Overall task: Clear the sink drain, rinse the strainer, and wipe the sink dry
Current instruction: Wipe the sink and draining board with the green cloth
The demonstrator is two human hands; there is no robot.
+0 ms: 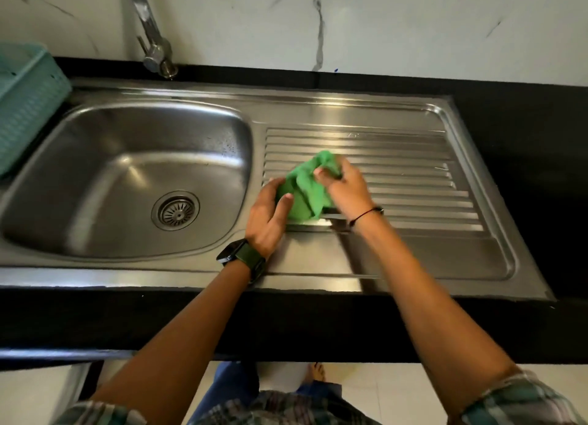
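Black countertop (525, 132) across frame, marble-look wall (381, 20) behind at 12 o'clock. Steel sink (95, 157) set into counter, basin at 9 o'clock of centre, ribbed drainboard (413, 182) at 3 o'clock of basin. Teal plastic basket (25, 106) at far 9 o'clock edge, touching sink rim area. Chrome tap (152, 42) at 11 o'clock, spout over basin back rim.

Two bare forearms entering from 6 o'clock, plaid sleeves at bottom corners. Green cloth (302, 195) bunched on left end of drainboard, just at 3 o'clock of basin, resting on ribs. Left hand (267, 221) at 8 o'clock of cloth, fingers curled round cloth's lower-left edge, thumb pressed on top — gripping cloth. Right hand (346, 189) at 3 o'clock of cloth, fingers folded over upper-right bunch, pinching cloth between thumb and fingertips. Cloth between both hands, held from both sides, slight motion blur on right hand.

Strainer (176, 210) seated in drain at basin floor, 9 o'clock of left hand, well apart from both hands. Dark watch (241, 256) with green strap on left wrist. Thin black band (366, 216) on right wrist. Bare foot (318, 372) on tiled floor at 6 o'clock.
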